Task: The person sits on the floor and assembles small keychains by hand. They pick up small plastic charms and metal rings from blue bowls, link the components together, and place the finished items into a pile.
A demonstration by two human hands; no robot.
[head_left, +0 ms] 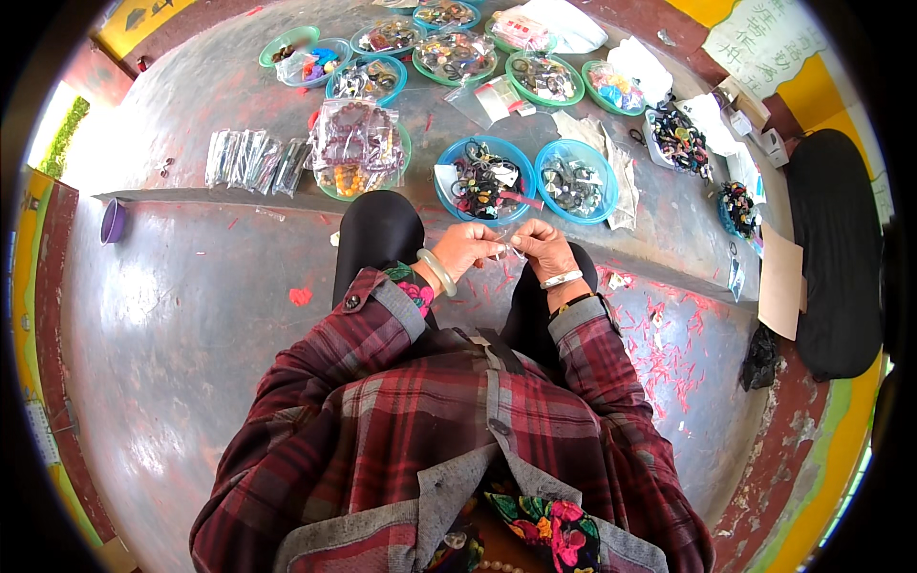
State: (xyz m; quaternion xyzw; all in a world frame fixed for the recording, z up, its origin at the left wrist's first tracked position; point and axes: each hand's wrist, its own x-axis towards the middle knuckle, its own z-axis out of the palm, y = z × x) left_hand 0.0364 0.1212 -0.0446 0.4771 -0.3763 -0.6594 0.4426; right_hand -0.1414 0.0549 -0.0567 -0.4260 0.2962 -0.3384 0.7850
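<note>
Delicately, both hands (463,250) pinch a small, thin, clear-looking piece (507,236), fingertips nearly closed, near a round plastic basin (506,145).

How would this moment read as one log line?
left hand: pinching | right hand: pinching | between hands: small item, kind unclear | ahead: two blue bowls

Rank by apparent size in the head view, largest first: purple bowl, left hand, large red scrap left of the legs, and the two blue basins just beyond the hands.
1. Left basin
2. Right basin, slightly smaller
3. Left hand, probably helped by nearness to the camera
4. Purple bowl
5. Red scrap
</note>
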